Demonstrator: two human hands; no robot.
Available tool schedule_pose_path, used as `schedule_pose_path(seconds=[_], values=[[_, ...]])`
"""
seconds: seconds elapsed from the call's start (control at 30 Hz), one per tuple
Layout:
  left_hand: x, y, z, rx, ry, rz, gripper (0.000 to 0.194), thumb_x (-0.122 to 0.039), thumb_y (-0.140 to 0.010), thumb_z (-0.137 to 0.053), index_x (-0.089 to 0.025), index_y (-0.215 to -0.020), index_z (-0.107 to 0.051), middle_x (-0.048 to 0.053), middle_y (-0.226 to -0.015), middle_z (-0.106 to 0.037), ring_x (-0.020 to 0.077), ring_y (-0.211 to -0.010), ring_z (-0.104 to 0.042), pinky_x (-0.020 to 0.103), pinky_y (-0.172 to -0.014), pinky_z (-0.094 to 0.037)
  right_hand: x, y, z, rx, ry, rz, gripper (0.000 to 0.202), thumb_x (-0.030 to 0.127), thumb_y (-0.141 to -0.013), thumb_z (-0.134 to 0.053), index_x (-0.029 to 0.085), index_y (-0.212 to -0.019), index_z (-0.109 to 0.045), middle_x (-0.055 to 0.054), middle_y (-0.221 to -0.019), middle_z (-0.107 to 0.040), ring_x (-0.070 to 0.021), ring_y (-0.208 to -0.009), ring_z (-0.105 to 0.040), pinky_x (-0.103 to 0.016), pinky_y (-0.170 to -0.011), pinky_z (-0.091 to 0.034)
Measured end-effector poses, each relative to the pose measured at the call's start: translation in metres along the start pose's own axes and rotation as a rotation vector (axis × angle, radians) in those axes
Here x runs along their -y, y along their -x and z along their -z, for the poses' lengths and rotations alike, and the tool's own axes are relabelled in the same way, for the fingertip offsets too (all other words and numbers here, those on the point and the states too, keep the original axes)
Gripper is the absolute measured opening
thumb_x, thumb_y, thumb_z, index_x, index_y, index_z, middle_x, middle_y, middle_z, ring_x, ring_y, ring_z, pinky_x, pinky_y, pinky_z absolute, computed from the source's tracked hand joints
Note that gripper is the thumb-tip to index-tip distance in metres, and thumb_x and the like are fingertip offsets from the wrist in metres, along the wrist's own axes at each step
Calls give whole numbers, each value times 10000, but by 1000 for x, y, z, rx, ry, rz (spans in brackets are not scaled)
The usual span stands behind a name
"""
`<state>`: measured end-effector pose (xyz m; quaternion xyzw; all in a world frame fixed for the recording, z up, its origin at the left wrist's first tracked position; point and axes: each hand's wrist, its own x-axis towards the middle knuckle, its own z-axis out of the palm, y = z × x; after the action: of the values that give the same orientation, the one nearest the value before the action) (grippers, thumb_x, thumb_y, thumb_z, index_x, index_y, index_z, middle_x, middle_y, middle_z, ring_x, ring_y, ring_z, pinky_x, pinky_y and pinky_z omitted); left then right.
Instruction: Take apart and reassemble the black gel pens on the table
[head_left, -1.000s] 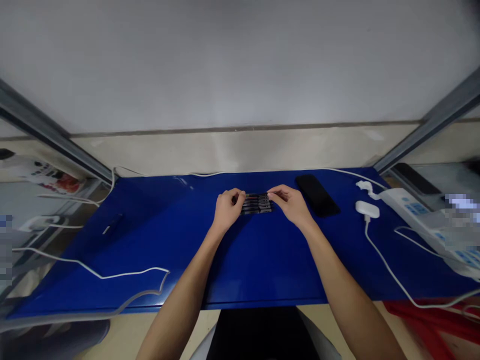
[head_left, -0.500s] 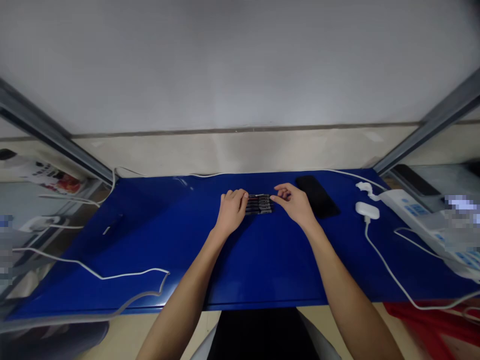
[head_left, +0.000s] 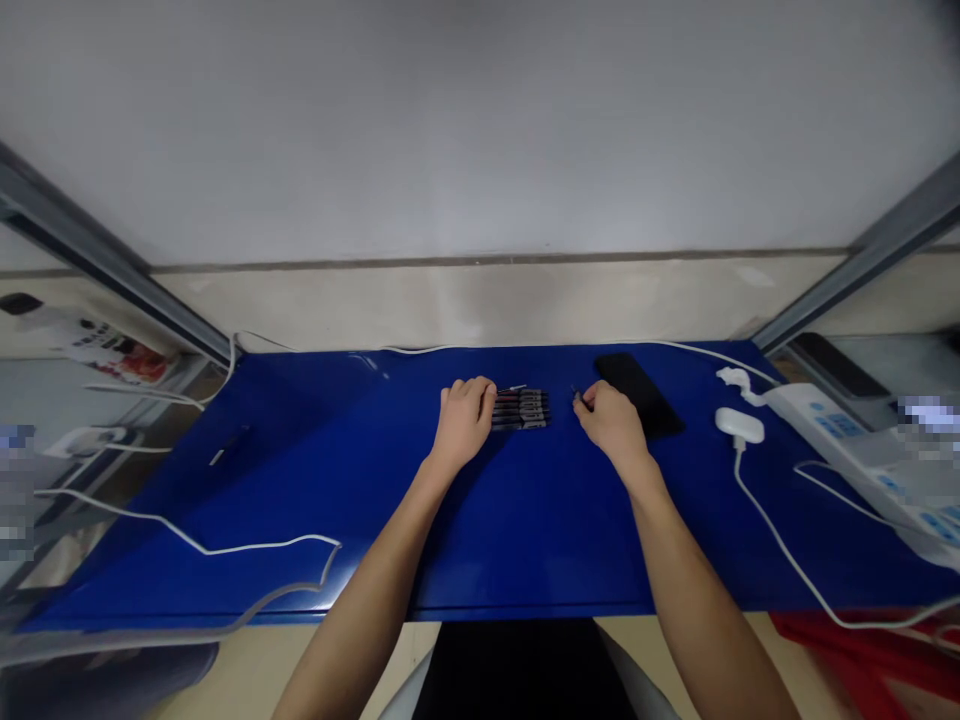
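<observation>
Several dark pens [head_left: 529,408] lie side by side in a row on the blue table [head_left: 510,520]. My left hand [head_left: 469,412] is closed at their left end, its thumb and finger pinched on the top pen, whose thin tip points right without a cap. To the right of the row, my right hand [head_left: 601,412] pinches a small dark piece that looks like a pen cap [head_left: 577,396]. A gap of bare table separates this hand from the pens.
Right of my right hand lies a black phone [head_left: 640,393]. Farther right are a white case [head_left: 739,425] on a cable and a white power strip [head_left: 855,455]. A dark pen [head_left: 229,446] lies at the left, near a white cable [head_left: 247,550].
My right hand has moved right, away from the pens, with the small dark piece in its fingers. The top pen's thin tip now shows. My left hand has stayed in place.
</observation>
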<state>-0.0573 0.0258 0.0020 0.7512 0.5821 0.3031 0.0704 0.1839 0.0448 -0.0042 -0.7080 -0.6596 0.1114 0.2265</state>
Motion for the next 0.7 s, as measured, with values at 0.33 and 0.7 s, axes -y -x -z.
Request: schedule_pose_path(seconds=[0.33,0.7], values=[[-2,1,-1,18,-39,-22,316,-341,-1032,-291,-217,-931,-563,33,-869,-654,207,-832,-521,332,-736,-288,25,3,15,114,-790,136,234,376,-828,-653,203,-984,-679,-62,-879,-695,-189,-751,-649,-322,-678,-509],[-5,2,-1,64,-31,-42,342,-349,-1032,-273,-215,-946,-575,45,-900,-664,212,-851,-525,348,-756,-305,36,10,3,218,-825,186,215,355,-841,-647,203,-992,-669,-72,-948,-713,-200,-820,-680,-333,-740,-543]])
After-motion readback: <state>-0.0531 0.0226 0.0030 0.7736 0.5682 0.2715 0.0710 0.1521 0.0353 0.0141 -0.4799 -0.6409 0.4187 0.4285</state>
